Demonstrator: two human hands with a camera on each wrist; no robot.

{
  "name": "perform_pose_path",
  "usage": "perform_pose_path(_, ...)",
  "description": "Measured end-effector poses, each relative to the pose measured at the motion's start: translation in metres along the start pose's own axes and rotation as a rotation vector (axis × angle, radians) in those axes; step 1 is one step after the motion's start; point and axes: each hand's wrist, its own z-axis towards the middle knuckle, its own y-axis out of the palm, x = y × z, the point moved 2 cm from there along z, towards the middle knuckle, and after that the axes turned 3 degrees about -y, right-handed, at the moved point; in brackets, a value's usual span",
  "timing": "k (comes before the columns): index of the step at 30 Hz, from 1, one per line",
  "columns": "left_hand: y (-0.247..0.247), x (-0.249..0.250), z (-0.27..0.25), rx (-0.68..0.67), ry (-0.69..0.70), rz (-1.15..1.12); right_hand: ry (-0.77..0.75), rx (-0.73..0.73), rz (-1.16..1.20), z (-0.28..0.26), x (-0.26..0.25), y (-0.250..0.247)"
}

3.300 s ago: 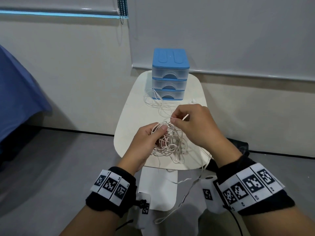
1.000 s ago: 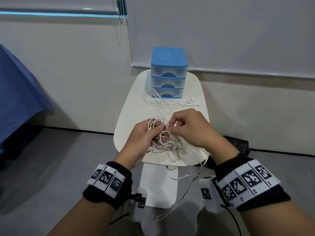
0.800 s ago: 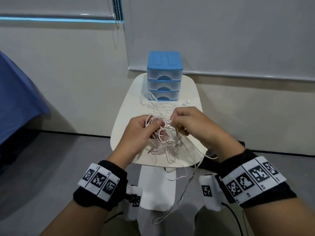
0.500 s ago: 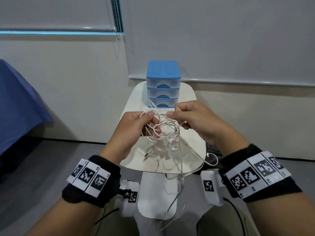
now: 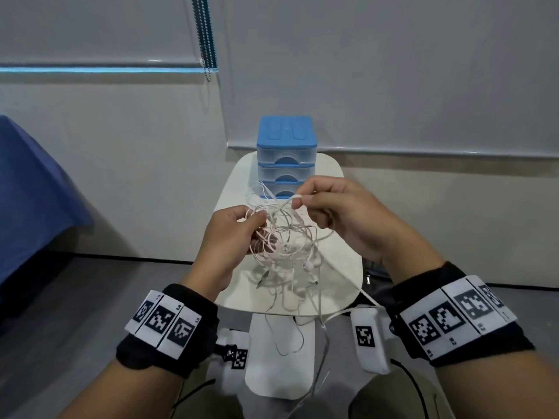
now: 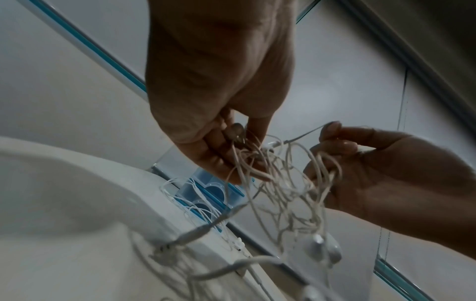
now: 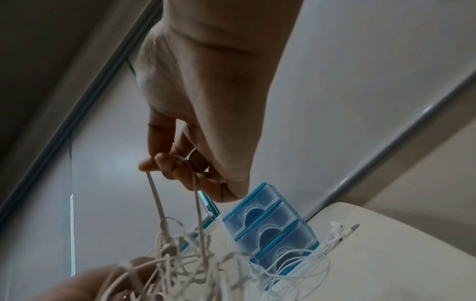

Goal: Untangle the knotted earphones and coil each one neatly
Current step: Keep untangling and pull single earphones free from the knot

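Two hands are showing: the left hand (image 5: pixel 233 234) and the right hand (image 5: pixel 341 213). One tangle (image 5: pixel 284 246) of white cords is hanging between them; the number of earphone sets in it cannot be counted. One further earphone set (image 7: pixel 335 236) is lying apart on the table (image 5: pixel 338 267). One table is standing, bearing one drawer unit (image 5: pixel 286 155) comprising three drawers.
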Motion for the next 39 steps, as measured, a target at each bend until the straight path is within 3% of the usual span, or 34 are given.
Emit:
perform_pose_path(6, 0.007, 0.002, -0.006, -0.097, -0.037, -0.033, 0.008, 0.001, 0.251, 0.002, 0.002, -0.004)
perform_pose_path(8, 0.008, 0.003, -0.007, -0.114, -0.053, -0.074, 0.050, 0.064, 0.274, 0.006, 0.005, -0.003)
perform_pose_path(11, 0.004, 0.002, -0.007, -0.111, -0.070, -0.127, 0.057, 0.151, -0.046, 0.012, 0.008, -0.001)
perform_pose_path(14, 0.000, 0.002, -0.007, -0.125, -0.094, -0.185, 0.100, 0.084, -0.286, 0.012, 0.010, 0.004)
perform_pose_path(16, -0.001, 0.002, -0.007, -0.129, -0.112, -0.222, 0.121, 0.059, -0.283, 0.011, 0.009, 0.007)
perform_pose_path(20, 0.000, 0.002, -0.007, -0.145, -0.127, -0.256, 0.019, 0.002, 0.041, 0.009, -0.002, 0.010)
perform_pose_path(26, 0.002, 0.006, -0.008, -0.168, -0.091, -0.195, 0.111, -0.034, -0.356, 0.011, 0.005, 0.015)
perform_pose_path(30, 0.005, 0.003, -0.008, -0.211, -0.107, -0.170, 0.085, -0.117, -0.339, 0.003, -0.002, 0.017)
perform_pose_path(36, 0.005, 0.001, -0.009, -0.199, -0.140, -0.189, 0.044, 0.320, -0.582, 0.014, 0.007, 0.005)
perform_pose_path(39, 0.007, 0.005, -0.011, -0.236, -0.152, -0.209, 0.050, 0.290, -0.567, 0.013, 0.005, 0.009)
